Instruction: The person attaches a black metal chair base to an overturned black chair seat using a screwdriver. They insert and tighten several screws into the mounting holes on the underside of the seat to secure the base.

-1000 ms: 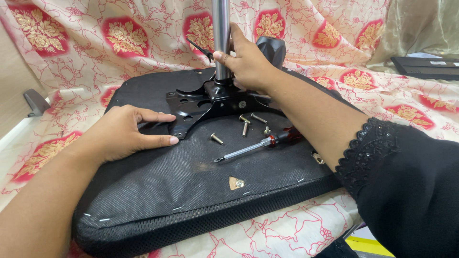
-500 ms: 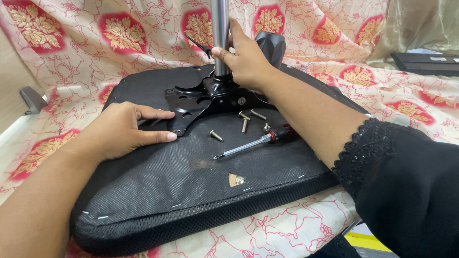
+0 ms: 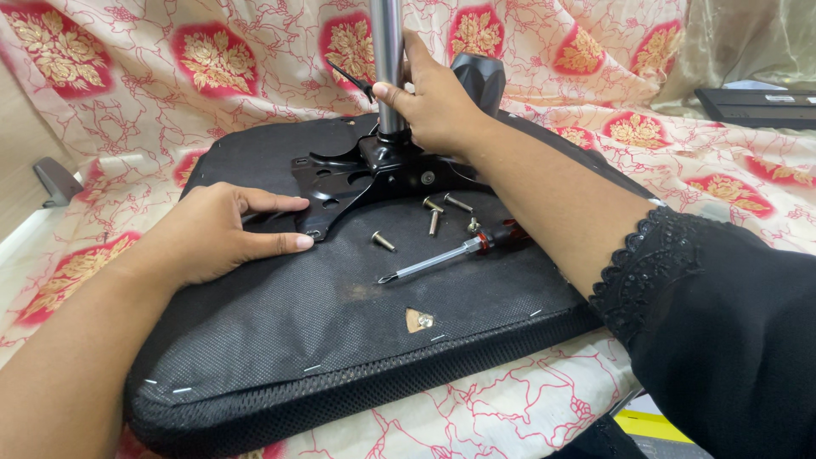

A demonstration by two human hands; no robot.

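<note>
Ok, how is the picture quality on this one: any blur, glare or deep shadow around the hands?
Head view: even, soft light, no hard shadows; left hand and right hand are sharp, as are the screwdriver and loose screws. Mild sheen on the metal column. The black sleeve at the near right reads dark with little detail.
</note>
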